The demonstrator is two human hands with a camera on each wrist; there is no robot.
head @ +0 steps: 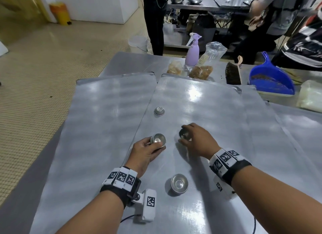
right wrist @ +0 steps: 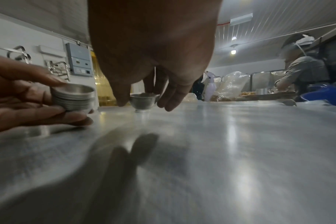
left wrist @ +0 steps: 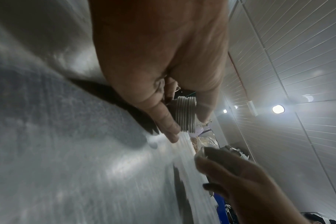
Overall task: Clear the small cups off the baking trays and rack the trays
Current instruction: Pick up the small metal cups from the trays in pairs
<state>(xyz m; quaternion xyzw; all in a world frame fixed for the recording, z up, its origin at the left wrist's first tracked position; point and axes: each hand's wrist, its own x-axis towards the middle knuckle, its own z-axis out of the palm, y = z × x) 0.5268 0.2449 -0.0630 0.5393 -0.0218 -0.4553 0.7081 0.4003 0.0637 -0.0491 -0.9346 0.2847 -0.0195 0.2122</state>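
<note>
Two flat metal baking trays lie side by side, the right tray (head: 217, 115) overlapping the left tray (head: 104, 115). My left hand (head: 156, 144) (left wrist: 188, 128) grips a stack of nested small metal cups (head: 158, 139) (left wrist: 184, 115) (right wrist: 73, 98) just above the right tray. To its right, my right hand (head: 182, 137) (right wrist: 144, 106) curls thumb and fingers round a single cup (head: 183, 134) (right wrist: 143, 103) that sits on the tray. A loose cup (head: 179, 183) stands near me between my wrists. Another cup (head: 159, 111) stands farther back.
Behind the trays on the steel table (head: 132, 63) are a lilac spray bottle (head: 192, 50), plastic bags of crumbs (head: 200, 71), a brush (head: 232, 73) and a blue dustpan (head: 271, 80). Beyond the table stand people (head: 155, 21) and a white bucket (head: 137, 43).
</note>
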